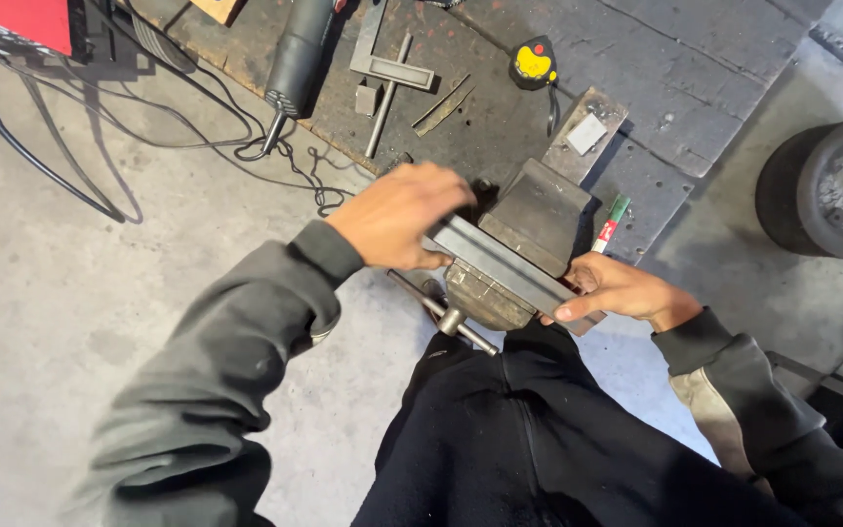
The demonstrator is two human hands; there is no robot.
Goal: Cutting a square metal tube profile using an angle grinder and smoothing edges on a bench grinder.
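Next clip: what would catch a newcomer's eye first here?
Dead centre, a grey bench vise with a flat metal bar lying across it. The left hand presses on the bar's left end and the right hand grips its right end. Behind, a yellow tape measure stands out on the dark steel plate on the floor.

No packages, labels, signs or screens in view.

Bench vise [529,229] at centre on the floor plate [656,98], flat steel bar [504,268] across its jaws, left hand [397,215] on the bar's left end, right hand [622,291] at its right end, tape measure [534,63] and metal offcuts [392,73] behind the vise, wheel [831,185] far right
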